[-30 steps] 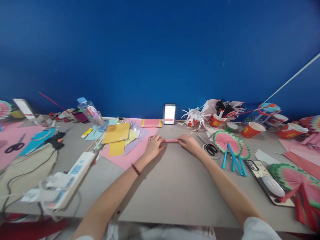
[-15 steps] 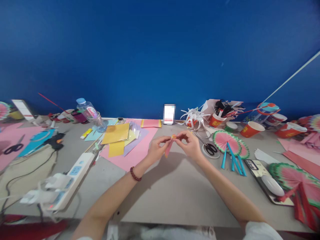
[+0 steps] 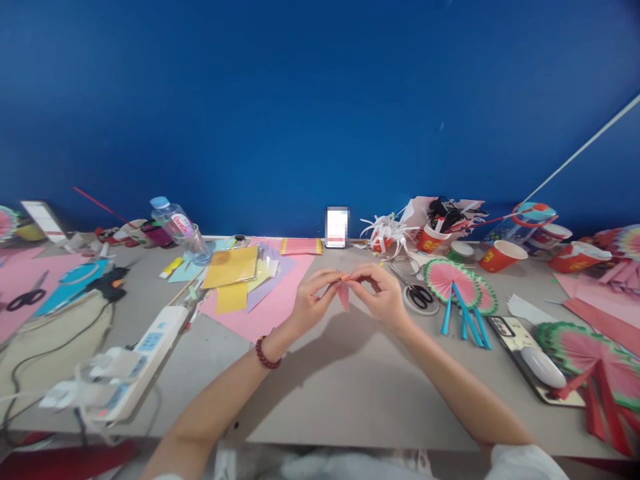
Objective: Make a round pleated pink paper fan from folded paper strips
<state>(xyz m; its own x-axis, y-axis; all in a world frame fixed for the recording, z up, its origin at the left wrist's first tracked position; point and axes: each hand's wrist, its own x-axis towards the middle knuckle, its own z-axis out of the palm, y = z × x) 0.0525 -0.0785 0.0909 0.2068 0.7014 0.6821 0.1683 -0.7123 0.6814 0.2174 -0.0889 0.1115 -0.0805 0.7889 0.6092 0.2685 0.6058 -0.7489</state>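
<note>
A small folded pink paper strip (image 3: 344,294) with an orange top edge hangs between my two hands, lifted above the grey board (image 3: 350,380). My left hand (image 3: 311,301) pinches its upper end from the left, fingers closed. My right hand (image 3: 381,293) pinches the same end from the right, fingers curled. A dark red bead bracelet (image 3: 265,355) sits on my left wrist. Both forearms reach in from the bottom of the view.
Coloured paper sheets (image 3: 250,280) lie left of my hands. Black scissors (image 3: 419,295) and finished pink paper fans with blue sticks (image 3: 460,293) lie to the right. A power strip (image 3: 140,360), a water bottle (image 3: 177,227), red paper cups (image 3: 503,257) and a phone (image 3: 337,227) stand around.
A second ago the pink strip lay flat on the board under both hands. Both hands lifted it and now pinch it in the air, hanging down.
</note>
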